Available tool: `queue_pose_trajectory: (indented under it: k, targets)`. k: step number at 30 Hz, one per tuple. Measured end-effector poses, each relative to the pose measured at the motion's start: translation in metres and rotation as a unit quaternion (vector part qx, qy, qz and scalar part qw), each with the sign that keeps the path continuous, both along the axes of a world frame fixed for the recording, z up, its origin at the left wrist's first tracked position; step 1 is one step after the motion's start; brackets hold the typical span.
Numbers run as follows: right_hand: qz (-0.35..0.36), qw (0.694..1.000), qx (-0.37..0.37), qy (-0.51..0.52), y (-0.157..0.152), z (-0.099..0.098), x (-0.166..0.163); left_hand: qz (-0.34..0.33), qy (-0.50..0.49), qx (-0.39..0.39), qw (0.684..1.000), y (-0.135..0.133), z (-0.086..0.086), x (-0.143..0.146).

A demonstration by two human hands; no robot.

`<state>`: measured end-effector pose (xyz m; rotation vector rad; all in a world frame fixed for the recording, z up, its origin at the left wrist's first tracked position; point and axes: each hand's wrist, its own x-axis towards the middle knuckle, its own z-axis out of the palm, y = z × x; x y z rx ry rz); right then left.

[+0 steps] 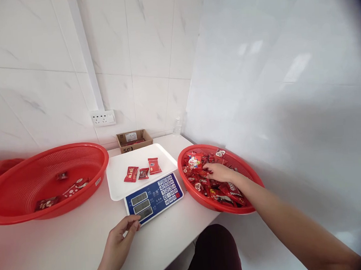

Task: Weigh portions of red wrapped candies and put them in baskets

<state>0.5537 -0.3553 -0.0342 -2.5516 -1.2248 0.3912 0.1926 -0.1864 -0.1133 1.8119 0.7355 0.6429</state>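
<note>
A digital scale (153,197) with a blue keypad front stands on the white table, and its white tray (119,181) carries three red snack packets (142,170). My left hand (121,238) rests on the table by the scale's front left corner, fingers loosely curled, fingertips touching the scale's edge, holding nothing. My right hand (219,172) reaches into the right red basket (202,199), palm down over a heap of red wrapped snacks (229,191). Its fingers are bent onto the packets; whether they grip one is hidden.
A larger red basket (93,156) sits at the left with a few packets (70,189) in it. A small cardboard box (134,140) stands against the tiled wall under a socket (103,118). A clear bottle (177,126) is in the corner. The table edge runs near my lap.
</note>
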Motion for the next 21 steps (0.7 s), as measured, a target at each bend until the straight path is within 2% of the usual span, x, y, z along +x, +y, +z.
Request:
queue_pose_trajectory:
  k: [6, 11, 17, 21]
  targets:
    - [-0.009, 0.998, 0.049, -0.026, -0.005, 0.023, 0.012, -0.002, -0.006, 0.011, 1.000, 0.000, 0.000, 0.000]
    - [-0.020, 0.995, 0.098, -0.026, 0.006, 0.031, 0.013, -0.001, -0.020, 0.010, 1.000, -0.002, 0.003, 0.000]
    - [0.052, 0.982, 0.159, 0.083, 0.055, 0.036, -0.027, -0.005, -0.016, -0.010, 1.000, -0.005, 0.003, 0.001]
    - [0.091, 0.973, 0.155, 0.142, 0.099, 0.036, -0.063, -0.007, -0.026, -0.005, 1.000, -0.004, 0.001, 0.000]
